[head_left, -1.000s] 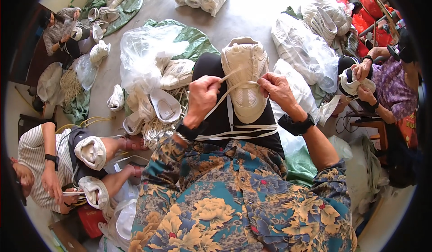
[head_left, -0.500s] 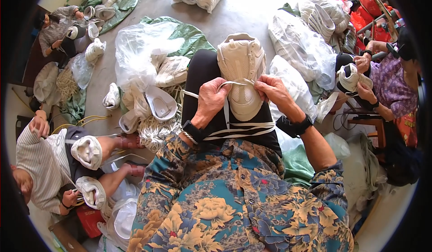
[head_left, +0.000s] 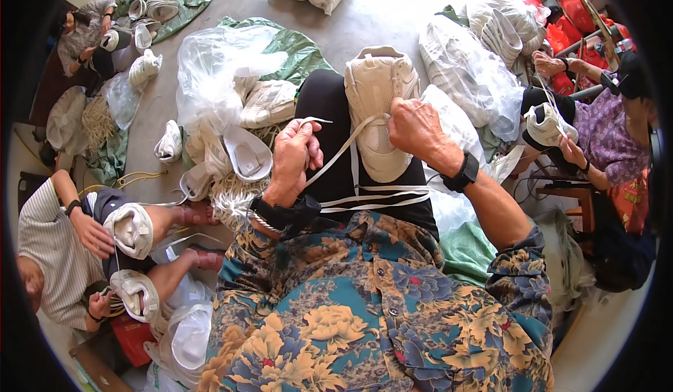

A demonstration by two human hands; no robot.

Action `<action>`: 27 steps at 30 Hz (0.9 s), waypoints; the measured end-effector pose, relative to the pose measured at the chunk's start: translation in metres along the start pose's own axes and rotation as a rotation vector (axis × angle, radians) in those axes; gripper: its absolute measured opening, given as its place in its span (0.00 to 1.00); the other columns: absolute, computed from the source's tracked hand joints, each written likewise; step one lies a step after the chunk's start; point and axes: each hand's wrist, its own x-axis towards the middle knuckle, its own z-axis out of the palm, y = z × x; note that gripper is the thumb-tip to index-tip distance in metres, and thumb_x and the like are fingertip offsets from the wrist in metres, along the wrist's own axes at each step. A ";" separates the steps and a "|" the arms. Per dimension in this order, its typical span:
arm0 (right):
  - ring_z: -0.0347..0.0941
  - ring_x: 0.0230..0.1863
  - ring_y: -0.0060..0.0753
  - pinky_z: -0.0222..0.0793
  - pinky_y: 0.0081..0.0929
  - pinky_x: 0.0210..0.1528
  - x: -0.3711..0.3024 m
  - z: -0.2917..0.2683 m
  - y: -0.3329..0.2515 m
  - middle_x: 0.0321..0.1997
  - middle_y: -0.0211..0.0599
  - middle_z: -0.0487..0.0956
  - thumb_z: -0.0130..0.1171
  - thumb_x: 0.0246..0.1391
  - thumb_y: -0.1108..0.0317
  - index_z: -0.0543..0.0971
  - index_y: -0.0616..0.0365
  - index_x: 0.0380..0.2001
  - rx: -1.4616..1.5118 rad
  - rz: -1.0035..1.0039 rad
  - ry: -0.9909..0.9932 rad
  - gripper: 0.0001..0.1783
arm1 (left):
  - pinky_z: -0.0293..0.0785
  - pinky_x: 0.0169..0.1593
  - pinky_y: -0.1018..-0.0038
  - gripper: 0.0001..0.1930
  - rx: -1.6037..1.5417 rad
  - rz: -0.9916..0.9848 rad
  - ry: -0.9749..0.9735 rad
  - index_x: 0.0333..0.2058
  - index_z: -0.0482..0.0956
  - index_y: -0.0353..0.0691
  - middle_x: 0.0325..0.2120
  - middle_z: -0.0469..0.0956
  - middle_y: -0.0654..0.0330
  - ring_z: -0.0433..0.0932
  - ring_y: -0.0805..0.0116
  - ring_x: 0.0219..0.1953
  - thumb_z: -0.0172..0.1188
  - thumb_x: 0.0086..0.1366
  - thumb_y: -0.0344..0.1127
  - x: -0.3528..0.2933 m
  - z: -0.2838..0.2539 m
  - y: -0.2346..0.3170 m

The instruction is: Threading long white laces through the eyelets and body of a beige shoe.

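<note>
A cream shoe upper (head_left: 375, 157) lies across my black-trousered thighs, its toe end toward me. My left hand (head_left: 293, 155) is off to its left, pinching a white shoelace (head_left: 340, 155) near its tip, which sticks out above the thumb. From that hand the lace runs loosely up to the front of the shoe. My right hand (head_left: 420, 133) is closed against the shoe's right side by the eyelets. What its fingertips grip is hidden behind the knuckles. More white laces (head_left: 382, 197) stretch over my lap below the toe.
Shoe uppers (head_left: 270, 103), a heap of laces (head_left: 238, 199) and clear plastic (head_left: 210, 77) lie to my left. White bags (head_left: 470, 70) stand at the right. Co-workers handle shoes on both sides: a striped sleeve (head_left: 45, 210) at left, a purple shirt (head_left: 606, 136) at right.
My left hand has moved left and down from the shoe, drawing the lace out with it. My right hand remains at the shoe's right side, its fingers turned inward.
</note>
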 end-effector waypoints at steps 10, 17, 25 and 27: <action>0.74 0.29 0.45 0.68 0.39 0.32 -0.001 -0.030 -0.019 0.26 0.43 0.76 0.55 0.47 0.73 0.75 0.62 0.38 0.416 -0.306 0.128 0.13 | 0.48 0.13 0.82 0.19 0.032 -0.069 -0.228 0.35 0.69 0.36 0.09 0.53 0.71 0.49 0.81 0.09 0.36 0.71 0.46 -0.029 0.028 0.019; 0.67 0.21 0.16 0.64 0.19 0.24 -0.008 0.001 -0.027 0.18 0.30 0.74 0.60 0.48 0.68 0.78 0.65 0.35 0.956 -0.183 -0.247 0.12 | 0.47 0.12 0.83 0.18 0.042 -0.001 -0.221 0.33 0.70 0.37 0.09 0.51 0.72 0.47 0.81 0.09 0.36 0.71 0.44 -0.030 0.031 0.021; 0.63 0.17 0.12 0.59 0.14 0.19 -0.004 -0.005 -0.028 0.15 0.24 0.71 0.54 0.56 0.65 0.78 0.63 0.27 0.825 -0.171 -0.336 0.12 | 0.71 0.29 0.73 0.15 0.943 0.796 0.123 0.45 0.70 0.30 0.23 0.75 0.56 0.74 0.62 0.24 0.52 0.60 0.29 -0.020 0.036 0.008; 0.63 0.17 0.12 0.59 0.15 0.19 -0.002 -0.003 -0.024 0.15 0.24 0.71 0.54 0.56 0.65 0.78 0.63 0.26 0.776 -0.207 -0.370 0.12 | 0.73 0.36 0.65 0.16 1.085 1.112 0.050 0.42 0.73 0.29 0.32 0.76 0.45 0.76 0.47 0.32 0.53 0.52 0.22 -0.020 0.041 0.010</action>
